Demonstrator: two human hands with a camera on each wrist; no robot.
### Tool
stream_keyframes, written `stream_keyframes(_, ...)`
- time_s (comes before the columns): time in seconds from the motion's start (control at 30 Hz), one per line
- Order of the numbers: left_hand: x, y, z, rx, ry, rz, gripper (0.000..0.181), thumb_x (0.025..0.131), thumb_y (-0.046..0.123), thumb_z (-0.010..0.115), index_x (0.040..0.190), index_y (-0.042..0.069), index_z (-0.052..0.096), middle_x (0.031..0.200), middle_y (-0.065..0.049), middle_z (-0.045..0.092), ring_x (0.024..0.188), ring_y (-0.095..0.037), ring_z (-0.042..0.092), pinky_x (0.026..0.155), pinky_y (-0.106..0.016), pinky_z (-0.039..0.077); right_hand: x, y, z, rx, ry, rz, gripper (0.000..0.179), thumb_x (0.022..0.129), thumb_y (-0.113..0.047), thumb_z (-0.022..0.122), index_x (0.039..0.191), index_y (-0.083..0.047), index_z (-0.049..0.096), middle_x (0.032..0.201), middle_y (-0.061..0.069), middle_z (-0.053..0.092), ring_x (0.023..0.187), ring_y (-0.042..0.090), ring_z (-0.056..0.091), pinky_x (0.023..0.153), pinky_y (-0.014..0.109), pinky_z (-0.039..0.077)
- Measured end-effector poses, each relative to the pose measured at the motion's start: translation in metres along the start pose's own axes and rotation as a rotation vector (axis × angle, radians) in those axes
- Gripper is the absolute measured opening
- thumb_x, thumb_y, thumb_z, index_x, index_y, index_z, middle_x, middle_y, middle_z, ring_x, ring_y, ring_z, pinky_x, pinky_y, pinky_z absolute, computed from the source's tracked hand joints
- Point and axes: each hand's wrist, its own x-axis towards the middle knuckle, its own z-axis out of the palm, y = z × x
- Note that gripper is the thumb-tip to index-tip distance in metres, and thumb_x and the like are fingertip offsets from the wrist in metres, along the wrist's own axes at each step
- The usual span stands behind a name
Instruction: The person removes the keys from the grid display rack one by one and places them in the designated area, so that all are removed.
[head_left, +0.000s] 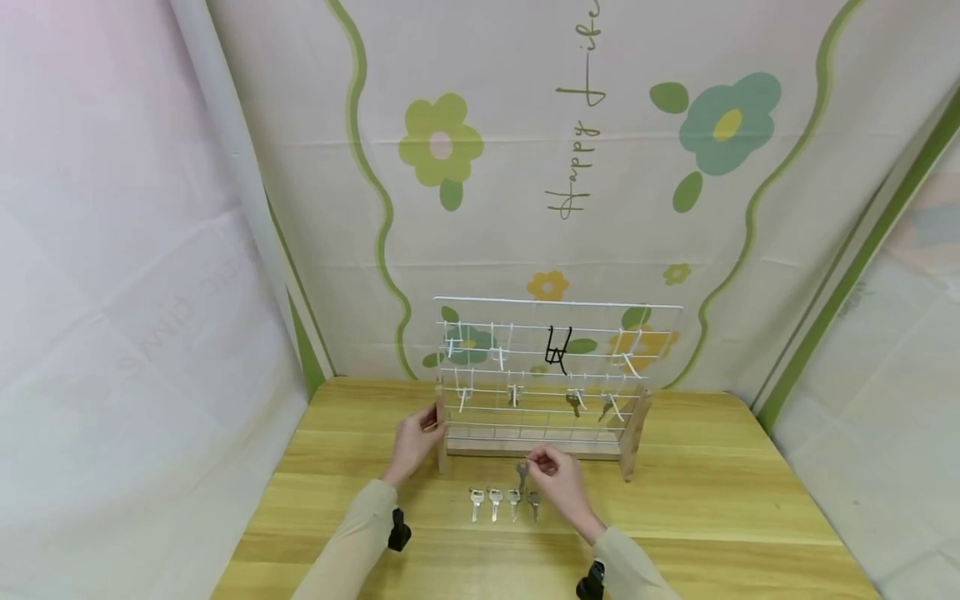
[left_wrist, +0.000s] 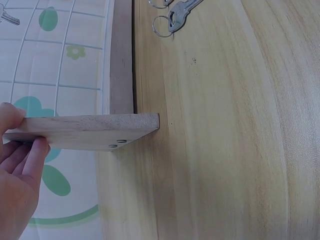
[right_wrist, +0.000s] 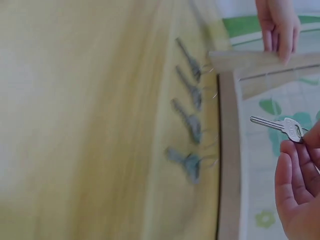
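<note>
My left hand (head_left: 413, 440) grips the left wooden side panel (left_wrist: 85, 131) of a white wire rack (head_left: 558, 304), thumb on one face and fingers on the other. In the right wrist view my right hand (right_wrist: 302, 185) pinches a silver key (right_wrist: 287, 127) by its ring, the blade pointing away from the fingers. The head view has this key in front of the rack's base, above a row of several keys (head_left: 495, 500) lying on the table. Each lying key has a ring at its head end, toward the rack.
White hooks (head_left: 500, 357) and one black double hook (head_left: 556, 354) hang on the rack's grid. Several keys hang from the lower hooks, among them a dark key (head_left: 573, 405). The rack stands on a wooden table (head_left: 712, 500), with a flower-printed curtain (head_left: 480, 233) behind.
</note>
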Motion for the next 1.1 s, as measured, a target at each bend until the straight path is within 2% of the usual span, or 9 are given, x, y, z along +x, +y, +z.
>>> stream_keyframes(0.1,-0.001,-0.001,0.001,0.004,0.006,0.01,0.045,0.091,-0.001,0.067,0.132,-0.013,0.055,0.128,-0.032,0.061,0.115,-0.043,0.065,0.09,-0.036,0.062,-0.006,0.01,-0.007,-0.02,-0.009,0.03,0.009,0.084,0.0,0.07,0.087,-0.009,0.07,0.082,0.004,0.071,0.069,0.001,0.058,0.064,0.014,0.056)
stream_keyframes(0.13,-0.002,0.004,0.0,0.003,0.002,0.012,0.045,0.091,-0.002,0.066,0.132,-0.014,0.054,0.128,-0.033,0.061,0.115,-0.044,0.065,0.09,-0.037,0.062,-0.007,0.014,-0.009,-0.025,-0.008,0.038,0.009,0.084,0.0,0.07,0.086,-0.008,0.07,0.081,0.004,0.07,0.069,0.0,0.057,0.063,0.014,0.055)
stream_keyframes(0.33,-0.002,0.003,0.0,-0.01,0.006,0.01,0.045,0.09,-0.002,0.066,0.132,-0.013,0.055,0.128,-0.032,0.061,0.115,-0.043,0.065,0.09,-0.039,0.062,-0.013,0.033,-0.019,-0.065,-0.033,0.096,0.007,0.083,0.0,0.071,0.086,-0.007,0.07,0.081,0.006,0.069,0.071,0.002,0.058,0.065,0.014,0.055)
stream_keyframes(0.37,0.0,-0.002,0.001,-0.011,0.012,0.009,0.045,0.091,-0.001,0.067,0.133,-0.012,0.055,0.128,-0.032,0.062,0.115,-0.042,0.065,0.09,-0.038,0.062,-0.014,0.036,-0.021,-0.082,-0.043,0.098,0.007,0.083,0.0,0.071,0.086,-0.007,0.07,0.082,0.005,0.07,0.072,0.002,0.058,0.066,0.014,0.055)
stream_keyframes(0.67,-0.001,0.0,0.0,-0.011,0.008,-0.004,0.045,0.091,-0.003,0.066,0.133,-0.012,0.055,0.129,-0.032,0.061,0.116,-0.043,0.065,0.091,-0.037,0.062,-0.013,0.052,-0.03,-0.182,-0.122,0.051,0.007,0.082,-0.001,0.072,0.087,-0.005,0.071,0.08,0.002,0.07,0.07,-0.001,0.057,0.064,0.014,0.055)
stream_keyframes(0.93,0.0,-0.002,0.001,-0.006,0.012,-0.003,0.044,0.09,-0.002,0.066,0.133,-0.011,0.056,0.128,-0.031,0.062,0.116,-0.043,0.065,0.09,-0.038,0.062,-0.01,0.058,-0.032,-0.215,-0.179,0.095,0.006,0.084,-0.002,0.071,0.085,-0.008,0.071,0.079,0.001,0.069,0.069,0.0,0.057,0.062,0.013,0.053)
stream_keyframes(1.1,0.001,-0.002,0.001,-0.004,0.011,-0.01,0.045,0.09,-0.003,0.066,0.133,-0.011,0.055,0.129,-0.031,0.062,0.116,-0.042,0.065,0.091,-0.037,0.062,-0.008,0.06,-0.032,-0.24,-0.184,0.06,0.003,0.083,-0.004,0.072,0.086,-0.006,0.071,0.079,0.001,0.069,0.07,-0.001,0.056,0.062,0.014,0.054)
